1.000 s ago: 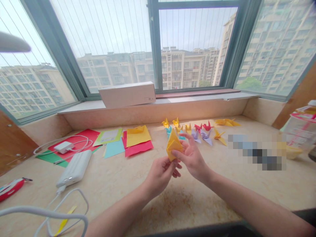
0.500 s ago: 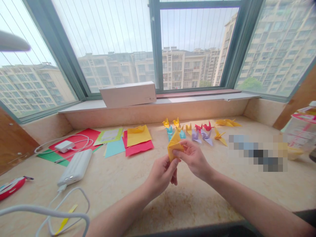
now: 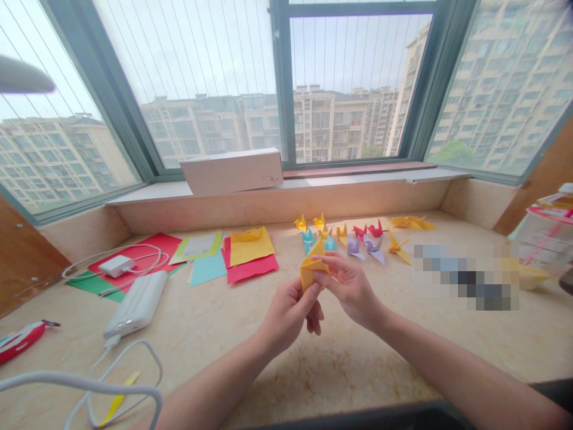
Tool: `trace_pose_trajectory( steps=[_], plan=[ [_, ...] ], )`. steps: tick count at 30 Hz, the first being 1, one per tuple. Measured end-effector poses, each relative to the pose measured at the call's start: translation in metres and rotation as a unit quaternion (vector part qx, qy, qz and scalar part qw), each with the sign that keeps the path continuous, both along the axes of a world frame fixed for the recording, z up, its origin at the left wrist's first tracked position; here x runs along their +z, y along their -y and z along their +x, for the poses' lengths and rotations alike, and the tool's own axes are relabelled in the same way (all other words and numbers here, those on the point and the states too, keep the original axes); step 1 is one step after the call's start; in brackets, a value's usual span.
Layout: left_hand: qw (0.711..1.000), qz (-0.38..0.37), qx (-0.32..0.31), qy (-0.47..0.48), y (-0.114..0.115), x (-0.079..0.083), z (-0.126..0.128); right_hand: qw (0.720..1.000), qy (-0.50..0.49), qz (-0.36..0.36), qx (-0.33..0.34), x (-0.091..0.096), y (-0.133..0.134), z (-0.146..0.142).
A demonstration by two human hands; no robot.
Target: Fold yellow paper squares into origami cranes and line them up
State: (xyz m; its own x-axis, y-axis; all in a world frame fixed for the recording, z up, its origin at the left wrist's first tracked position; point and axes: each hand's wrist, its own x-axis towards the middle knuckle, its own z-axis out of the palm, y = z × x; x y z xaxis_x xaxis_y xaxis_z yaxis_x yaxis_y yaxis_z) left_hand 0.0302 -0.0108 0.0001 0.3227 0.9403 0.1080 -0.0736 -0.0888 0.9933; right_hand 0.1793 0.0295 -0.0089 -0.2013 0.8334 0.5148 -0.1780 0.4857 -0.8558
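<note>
Both my hands pinch a partly folded piece of yellow origami paper [image 3: 312, 266], raised above the counter with its point upward. My left hand [image 3: 293, 310] grips its lower end between thumb and fingers. On the right side, my right hand [image 3: 351, 286] presses a fold with thumb and fingertips. Just behind stand several folded paper cranes: yellow [image 3: 319, 223], light blue [image 3: 308, 239], red [image 3: 376, 228] and purple [image 3: 375, 248]. A yellow crane [image 3: 398, 247] lies to their right. The held paper hides part of the group.
Left of the hands lie yellow sheets [image 3: 255, 251], red, blue and green paper, and a white power bank [image 3: 136, 304] with a charging cable [image 3: 154, 394]. A white box [image 3: 233, 172] rests on the sill. A clear plastic container [image 3: 546, 233] stands at the right.
The yellow paper has shifted slightly left and tilted. My right fingers have moved a little up and over its right edge. The things on the counter stay put.
</note>
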Motion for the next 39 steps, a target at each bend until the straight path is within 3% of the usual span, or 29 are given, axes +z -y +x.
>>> trace_pose_trajectory(
  steps=[5, 11, 19, 23, 28, 34, 39],
  plan=[
    [0.993, 0.081, 0.028, -0.079, 0.002, -0.003, -0.003, 1.000, 0.019, -0.014, 0.005, -0.001, 0.000, 0.001],
    [0.961, 0.172, 0.127, -0.176, -0.007, -0.002, -0.014, 0.998, 0.052, -0.013, 0.028, 0.008, 0.003, 0.003],
    [0.979, 0.147, 0.113, -0.081, -0.009, 0.001, -0.013, 0.998, 0.015, -0.043, 0.051, 0.012, 0.003, 0.003],
    [0.996, 0.070, 0.051, -0.022, -0.006, 0.005, -0.009, 0.999, -0.002, -0.033, 0.013, 0.008, 0.000, 0.004],
    [1.000, -0.014, 0.013, 0.005, -0.006, 0.006, -0.007, 0.998, 0.049, 0.025, -0.011, 0.002, -0.002, 0.008],
    [0.999, -0.017, 0.028, 0.041, -0.008, 0.008, -0.011, 0.976, 0.169, 0.134, 0.001, 0.006, -0.002, 0.019],
    [0.999, -0.009, 0.032, 0.026, -0.004, 0.012, -0.011, 0.978, 0.160, 0.129, 0.022, 0.005, -0.007, 0.020]
  ],
)
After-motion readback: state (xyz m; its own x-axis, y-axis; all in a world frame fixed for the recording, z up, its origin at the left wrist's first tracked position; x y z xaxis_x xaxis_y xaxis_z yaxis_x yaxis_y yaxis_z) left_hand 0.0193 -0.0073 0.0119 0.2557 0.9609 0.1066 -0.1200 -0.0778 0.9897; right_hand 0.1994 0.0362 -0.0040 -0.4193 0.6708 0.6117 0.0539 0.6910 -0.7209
